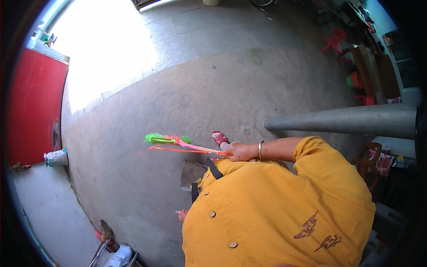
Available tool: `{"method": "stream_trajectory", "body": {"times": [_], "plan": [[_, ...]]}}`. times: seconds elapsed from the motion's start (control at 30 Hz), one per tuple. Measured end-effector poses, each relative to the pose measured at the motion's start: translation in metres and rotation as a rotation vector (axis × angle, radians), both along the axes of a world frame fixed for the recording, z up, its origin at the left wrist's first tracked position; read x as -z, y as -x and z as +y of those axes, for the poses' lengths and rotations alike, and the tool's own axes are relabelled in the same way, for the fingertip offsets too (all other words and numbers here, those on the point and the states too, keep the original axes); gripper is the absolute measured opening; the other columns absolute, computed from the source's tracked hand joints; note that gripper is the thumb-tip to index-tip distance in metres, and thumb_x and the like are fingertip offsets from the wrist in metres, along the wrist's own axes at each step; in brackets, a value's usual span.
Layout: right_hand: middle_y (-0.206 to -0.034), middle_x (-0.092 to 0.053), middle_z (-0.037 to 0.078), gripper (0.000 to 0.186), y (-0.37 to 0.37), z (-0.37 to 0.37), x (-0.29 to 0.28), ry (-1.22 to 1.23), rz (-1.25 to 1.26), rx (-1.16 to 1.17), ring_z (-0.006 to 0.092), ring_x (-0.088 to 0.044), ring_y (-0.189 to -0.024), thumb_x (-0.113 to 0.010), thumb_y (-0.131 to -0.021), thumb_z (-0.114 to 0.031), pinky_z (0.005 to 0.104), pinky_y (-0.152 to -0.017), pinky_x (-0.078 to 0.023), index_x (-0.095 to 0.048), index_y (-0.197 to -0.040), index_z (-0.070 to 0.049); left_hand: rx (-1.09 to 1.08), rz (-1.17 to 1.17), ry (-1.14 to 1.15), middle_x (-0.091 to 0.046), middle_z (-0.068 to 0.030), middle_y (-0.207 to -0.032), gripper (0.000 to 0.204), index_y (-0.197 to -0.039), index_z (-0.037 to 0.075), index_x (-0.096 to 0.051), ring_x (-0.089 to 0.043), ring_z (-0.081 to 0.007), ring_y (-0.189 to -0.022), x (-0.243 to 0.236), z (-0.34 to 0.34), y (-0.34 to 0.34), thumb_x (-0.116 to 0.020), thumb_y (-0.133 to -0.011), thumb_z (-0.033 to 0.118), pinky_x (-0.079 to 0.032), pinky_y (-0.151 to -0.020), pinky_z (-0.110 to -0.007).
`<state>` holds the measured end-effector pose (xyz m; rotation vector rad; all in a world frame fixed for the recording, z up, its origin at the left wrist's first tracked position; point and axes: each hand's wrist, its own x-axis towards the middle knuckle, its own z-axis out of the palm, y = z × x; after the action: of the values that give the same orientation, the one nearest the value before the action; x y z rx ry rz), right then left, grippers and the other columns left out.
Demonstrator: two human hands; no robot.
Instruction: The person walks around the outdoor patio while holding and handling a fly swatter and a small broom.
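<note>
My right hand (242, 151), with a metal bangle on its wrist, is closed around the thin stick of a broom (178, 142) that has a green and pink bristle head. The broom points left, above the concrete floor (147, 111). Only a small part of my left hand (181, 216) shows past the edge of my yellow garment (275, 209), low at my side; its fingers are mostly hidden. A grey flat dustpan-like piece (192, 172) sits on the floor by my body. My foot in a red sandal (219, 138) is just above the right hand.
A thick grey pole (347, 120) runs in from the right. A red panel (35, 107) stands at the left, with a white bag (57, 157) below it. Another broom (104, 235) lies at lower left. A red stool (333, 40) and wooden furniture (371, 73) stand far right.
</note>
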<state>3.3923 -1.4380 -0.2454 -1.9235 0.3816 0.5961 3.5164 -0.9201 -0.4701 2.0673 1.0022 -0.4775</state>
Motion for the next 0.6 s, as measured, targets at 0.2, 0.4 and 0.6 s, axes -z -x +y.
{"method": "stream_trajectory", "body": {"times": [0.2,0.4,0.6], "plan": [[-0.079,-0.058,0.024,0.024,0.005,-0.013,-0.005,-0.035,0.037,0.075,0.0357,-0.057,-0.078,-0.047,-0.068,-0.008,0.0404,-0.071,-0.044,-0.059,-0.086,0.001,-0.11,0.056,0.171,-0.05,-0.0064,-0.058,0.035,-0.076,-0.001,-0.052,-0.048,-0.0189,-0.048,-0.037,-0.052,-0.024,-0.04,-0.083,0.031,-0.041,-0.044,-0.031],[-0.078,-0.057,0.024,0.028,0.012,-0.027,0.005,-0.059,-0.068,0.048,0.0371,-0.056,-0.076,-0.048,-0.071,-0.014,0.0434,-0.068,-0.042,-0.055,-0.097,-0.006,-0.08,0.148,0.351,-0.042,-0.0026,-0.054,0.031,-0.079,0.006,-0.046,-0.042,-0.0154,-0.044,-0.13,-0.169,-0.053,-0.039,-0.083,0.036,-0.034,-0.04,-0.028],[-0.081,-0.058,0.023,0.021,-0.015,-0.048,-0.027,-0.011,-0.085,-0.048,0.0349,-0.056,-0.081,-0.047,-0.073,-0.012,0.0405,-0.073,-0.043,-0.055,-0.086,0.002,-0.056,0.185,0.442,-0.044,-0.0016,-0.057,0.05,-0.087,0.007,-0.046,-0.045,-0.0154,-0.053,-0.167,-0.217,-0.069,-0.036,-0.081,0.056,-0.034,-0.042,-0.026]]}}
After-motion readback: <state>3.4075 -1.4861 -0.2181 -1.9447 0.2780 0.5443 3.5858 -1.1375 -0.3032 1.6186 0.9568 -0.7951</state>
